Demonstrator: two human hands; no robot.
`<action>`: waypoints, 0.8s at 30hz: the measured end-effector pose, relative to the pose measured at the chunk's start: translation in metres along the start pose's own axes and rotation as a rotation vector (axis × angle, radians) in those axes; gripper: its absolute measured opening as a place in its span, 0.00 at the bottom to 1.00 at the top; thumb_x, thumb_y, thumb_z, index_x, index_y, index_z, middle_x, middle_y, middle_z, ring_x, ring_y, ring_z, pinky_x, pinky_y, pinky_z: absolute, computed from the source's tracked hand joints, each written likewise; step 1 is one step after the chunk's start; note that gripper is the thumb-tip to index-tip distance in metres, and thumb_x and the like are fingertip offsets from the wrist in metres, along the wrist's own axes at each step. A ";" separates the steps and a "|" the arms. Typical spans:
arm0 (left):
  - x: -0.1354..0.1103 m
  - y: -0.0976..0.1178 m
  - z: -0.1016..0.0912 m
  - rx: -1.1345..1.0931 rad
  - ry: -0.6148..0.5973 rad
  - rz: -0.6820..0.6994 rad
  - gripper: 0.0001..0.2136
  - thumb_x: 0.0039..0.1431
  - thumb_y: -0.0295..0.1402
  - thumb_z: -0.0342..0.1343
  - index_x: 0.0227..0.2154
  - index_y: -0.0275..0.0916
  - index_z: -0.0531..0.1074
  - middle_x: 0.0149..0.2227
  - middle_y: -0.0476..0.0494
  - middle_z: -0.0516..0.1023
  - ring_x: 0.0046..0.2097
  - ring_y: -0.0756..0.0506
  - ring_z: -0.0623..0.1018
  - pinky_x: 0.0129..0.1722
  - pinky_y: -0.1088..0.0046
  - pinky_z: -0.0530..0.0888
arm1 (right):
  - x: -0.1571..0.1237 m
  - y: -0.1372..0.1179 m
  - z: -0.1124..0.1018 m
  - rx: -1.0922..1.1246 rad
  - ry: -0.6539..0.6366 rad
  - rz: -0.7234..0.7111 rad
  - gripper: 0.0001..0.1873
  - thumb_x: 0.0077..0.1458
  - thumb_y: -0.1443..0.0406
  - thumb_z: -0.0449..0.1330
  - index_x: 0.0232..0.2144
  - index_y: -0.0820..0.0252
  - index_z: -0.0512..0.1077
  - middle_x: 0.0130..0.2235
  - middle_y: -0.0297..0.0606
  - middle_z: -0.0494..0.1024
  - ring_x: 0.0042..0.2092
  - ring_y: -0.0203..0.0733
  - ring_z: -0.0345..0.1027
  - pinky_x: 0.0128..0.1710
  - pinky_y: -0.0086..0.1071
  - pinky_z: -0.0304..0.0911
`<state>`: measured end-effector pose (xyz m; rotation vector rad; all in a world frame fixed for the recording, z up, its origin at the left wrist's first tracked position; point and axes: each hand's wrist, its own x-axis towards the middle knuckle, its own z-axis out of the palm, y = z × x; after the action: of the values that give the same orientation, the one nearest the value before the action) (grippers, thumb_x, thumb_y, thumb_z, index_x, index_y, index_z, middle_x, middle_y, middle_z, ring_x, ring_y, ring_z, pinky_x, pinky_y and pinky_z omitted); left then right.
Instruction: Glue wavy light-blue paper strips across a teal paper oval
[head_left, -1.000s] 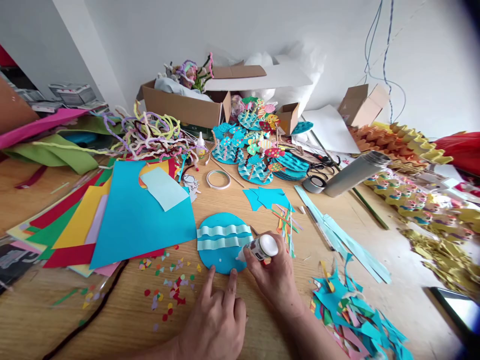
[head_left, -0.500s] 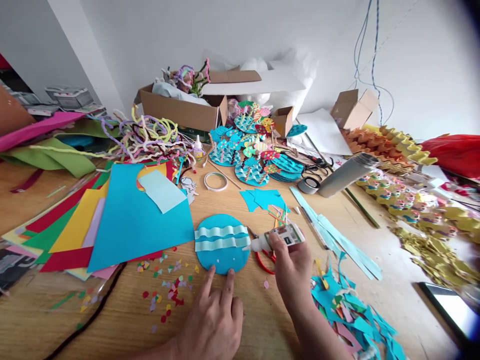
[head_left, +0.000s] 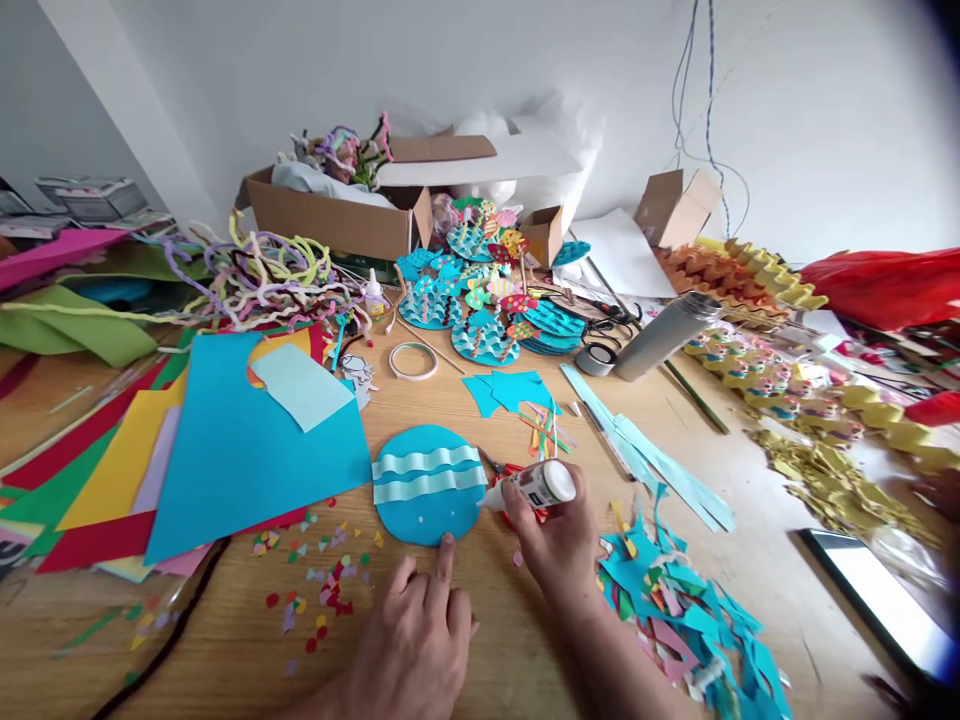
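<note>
A round blue paper disc lies flat on the table, crossed by two wavy pale-blue paper strips. Two small white dots show on its lower part. One outstretched finger of my left hand touches the disc's lower edge, while the other fingers are bent and hold nothing. My right hand is wrapped around a white glue bottle, tilted with its nozzle at the disc's right edge. Red-handled scissors lie partly hidden behind the bottle.
Coloured paper sheets and confetti pieces lie at left, blue scraps at right. Further back stand finished paper decorations, a tape roll and a grey flask. A phone rests near the right edge.
The view has turned slightly to the right. One of the two left fingers on the disc has drawn back. The glue bottle has turned, so its base faces me more.
</note>
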<state>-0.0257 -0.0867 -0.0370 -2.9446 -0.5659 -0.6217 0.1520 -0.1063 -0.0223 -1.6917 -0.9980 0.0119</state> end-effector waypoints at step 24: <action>0.001 0.000 0.003 0.034 0.032 0.019 0.08 0.59 0.31 0.50 0.25 0.37 0.65 0.43 0.29 0.79 0.29 0.44 0.74 0.42 0.57 0.63 | 0.002 -0.001 -0.001 -0.087 -0.078 -0.133 0.12 0.52 0.62 0.61 0.36 0.56 0.61 0.26 0.28 0.69 0.24 0.33 0.63 0.23 0.26 0.62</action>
<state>-0.0240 -0.0859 -0.0398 -2.8994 -0.5389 -0.6500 0.1531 -0.1056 -0.0207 -1.7111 -1.1829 -0.0540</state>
